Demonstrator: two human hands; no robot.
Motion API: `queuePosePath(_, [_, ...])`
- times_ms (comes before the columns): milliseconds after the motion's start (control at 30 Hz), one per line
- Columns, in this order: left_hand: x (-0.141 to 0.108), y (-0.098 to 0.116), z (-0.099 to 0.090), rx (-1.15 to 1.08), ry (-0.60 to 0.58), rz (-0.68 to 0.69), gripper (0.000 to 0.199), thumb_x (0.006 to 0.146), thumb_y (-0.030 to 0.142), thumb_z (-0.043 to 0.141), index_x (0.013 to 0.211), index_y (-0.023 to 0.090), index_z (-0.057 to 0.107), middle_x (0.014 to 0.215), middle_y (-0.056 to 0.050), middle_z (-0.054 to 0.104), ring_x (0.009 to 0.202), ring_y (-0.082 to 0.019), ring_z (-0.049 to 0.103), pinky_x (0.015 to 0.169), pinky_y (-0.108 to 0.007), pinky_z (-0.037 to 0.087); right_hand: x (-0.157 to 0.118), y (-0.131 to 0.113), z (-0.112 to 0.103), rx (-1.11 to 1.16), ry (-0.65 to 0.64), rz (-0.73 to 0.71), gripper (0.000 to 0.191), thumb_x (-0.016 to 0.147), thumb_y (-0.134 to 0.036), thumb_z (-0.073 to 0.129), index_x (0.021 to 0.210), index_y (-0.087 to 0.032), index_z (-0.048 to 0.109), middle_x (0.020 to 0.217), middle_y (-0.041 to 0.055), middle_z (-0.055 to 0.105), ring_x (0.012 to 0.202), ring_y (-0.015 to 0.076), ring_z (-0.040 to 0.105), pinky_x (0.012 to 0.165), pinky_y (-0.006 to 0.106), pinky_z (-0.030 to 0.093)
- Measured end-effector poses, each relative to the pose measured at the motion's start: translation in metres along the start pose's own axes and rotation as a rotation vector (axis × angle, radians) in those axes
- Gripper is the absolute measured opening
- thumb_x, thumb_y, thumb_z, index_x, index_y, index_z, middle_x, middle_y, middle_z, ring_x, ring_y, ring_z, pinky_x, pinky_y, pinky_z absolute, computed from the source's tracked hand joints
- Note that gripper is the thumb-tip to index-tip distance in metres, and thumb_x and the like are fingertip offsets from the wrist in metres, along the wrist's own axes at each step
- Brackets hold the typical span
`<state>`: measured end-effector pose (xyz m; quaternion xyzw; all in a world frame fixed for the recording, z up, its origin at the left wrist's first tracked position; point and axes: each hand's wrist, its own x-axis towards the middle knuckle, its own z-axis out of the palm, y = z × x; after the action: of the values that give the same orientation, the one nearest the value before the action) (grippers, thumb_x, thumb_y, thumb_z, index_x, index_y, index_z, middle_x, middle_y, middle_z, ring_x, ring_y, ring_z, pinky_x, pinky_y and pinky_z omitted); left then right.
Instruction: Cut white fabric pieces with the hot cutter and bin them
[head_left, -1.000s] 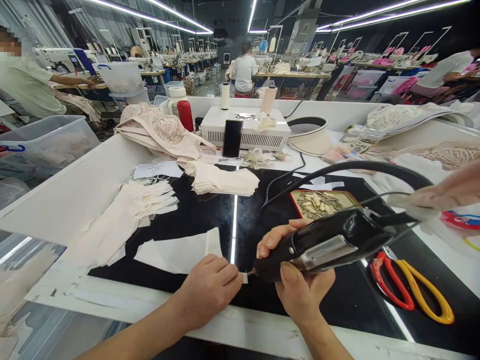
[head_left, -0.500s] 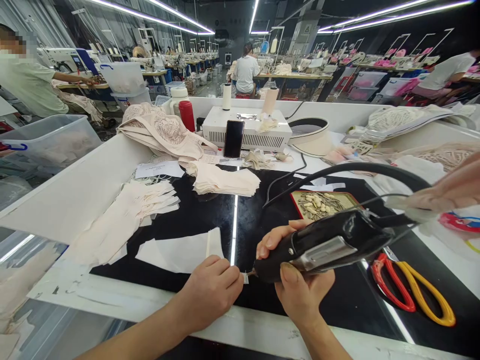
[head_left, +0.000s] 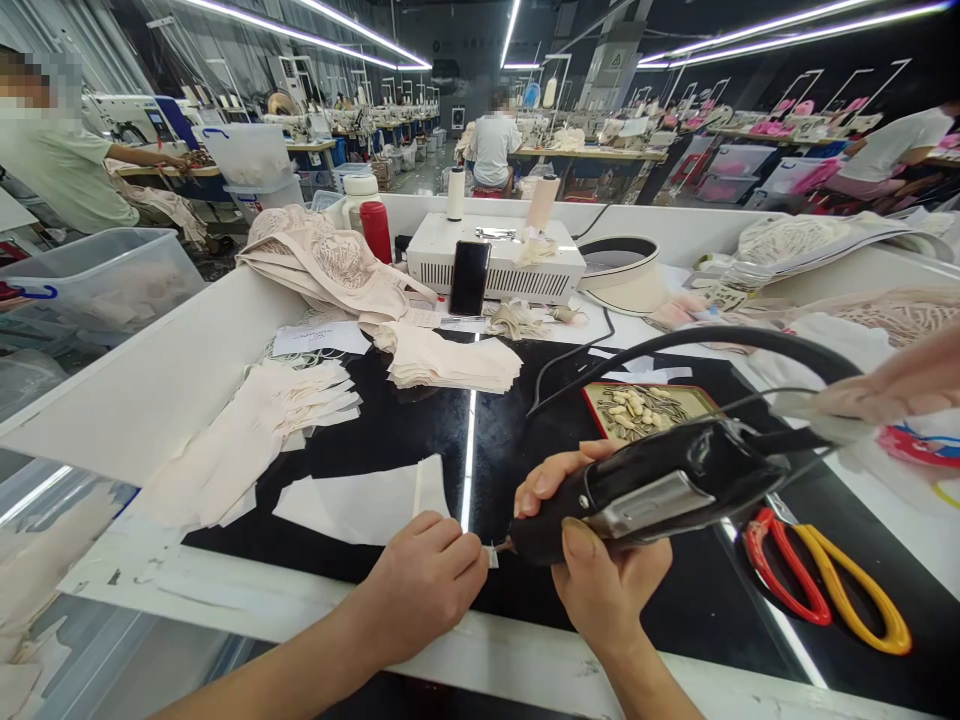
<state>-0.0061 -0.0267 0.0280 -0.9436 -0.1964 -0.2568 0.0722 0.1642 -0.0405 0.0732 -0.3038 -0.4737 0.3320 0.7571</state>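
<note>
My left hand (head_left: pixel 431 575) is closed, fingers curled down by the black tabletop. A small white strip (head_left: pixel 492 557) pokes out past its fingertips; most of it is hidden. Just behind the knuckles lies a flat white fabric piece (head_left: pixel 352 502) with a seamed band at its right end. In my right hand (head_left: pixel 611 590) is a black handheld tool (head_left: pixel 660 480) with a silver plate on its side, gripped with the thumb below and fingers over the top. Its thin metal tip points left and meets or nearly meets the white strip. A thick black cable leaves its rear.
Scissors (head_left: pixel 825 580) with red and yellow handles lie to the right. Behind the tool sits a tray (head_left: pixel 592 405) of seeds and peanuts. Pale fabric stacks (head_left: pixel 450 360) fill the left and middle. A phone (head_left: pixel 469 278) leans on a white box (head_left: pixel 540 270). A blurred skin-toned shape crosses the right edge.
Nothing moves but a slight shift of the camera view; both hands, the tool and the white strip keep their places.
</note>
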Motion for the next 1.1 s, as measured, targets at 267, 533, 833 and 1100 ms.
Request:
queuePosePath(267, [-0.005, 0.002, 0.001, -0.011, 0.001, -0.018, 0.018, 0.103, 0.003, 0.051, 0.095, 0.013, 0.064, 0.075, 0.001, 0.057, 0.068, -0.017, 0.053, 0.064, -0.034, 0.039, -0.002, -0.005, -0.004, 0.019, 0.01, 0.006, 0.037, 0.092, -0.034, 0.077, 0.125, -0.028, 0.061, 0.086, -0.0003, 0.067, 0.069, 0.0159, 0.064, 0.059, 0.032, 0.056])
queuePosePath(533, [-0.007, 0.003, 0.001, -0.026, -0.021, -0.02, 0.019, 0.105, 0.005, 0.048, 0.099, 0.013, 0.065, 0.077, 0.0, 0.058, 0.068, -0.018, 0.054, 0.064, -0.034, 0.039, -0.009, -0.008, -0.004, 0.036, -0.01, 0.007, 0.036, 0.093, -0.031, 0.075, 0.127, -0.028, 0.061, 0.086, -0.0001, 0.067, 0.069, 0.0152, 0.063, 0.059, 0.03, 0.055])
queuePosePath(833, [-0.007, 0.002, 0.002, -0.061, -0.021, -0.051, 0.02, 0.108, 0.008, 0.047, 0.099, 0.014, 0.063, 0.081, -0.001, 0.062, 0.076, -0.019, 0.06, 0.068, -0.033, 0.045, -0.01, -0.008, -0.001, 0.004, -0.019, 0.02, 0.035, 0.095, -0.029, 0.074, 0.127, -0.028, 0.059, 0.086, 0.0004, 0.068, 0.07, 0.0154, 0.064, 0.059, 0.031, 0.057])
queuePosePath(1100, [-0.021, -0.004, 0.001, -0.171, -0.027, -0.11, 0.014, 0.107, 0.009, 0.051, 0.106, 0.015, 0.064, 0.099, -0.003, 0.07, 0.091, -0.02, 0.064, 0.078, -0.034, 0.053, -0.014, -0.009, -0.005, 0.016, -0.01, 0.002, 0.039, 0.092, -0.028, 0.076, 0.127, -0.028, 0.059, 0.086, 0.0001, 0.067, 0.07, 0.0154, 0.063, 0.059, 0.03, 0.056])
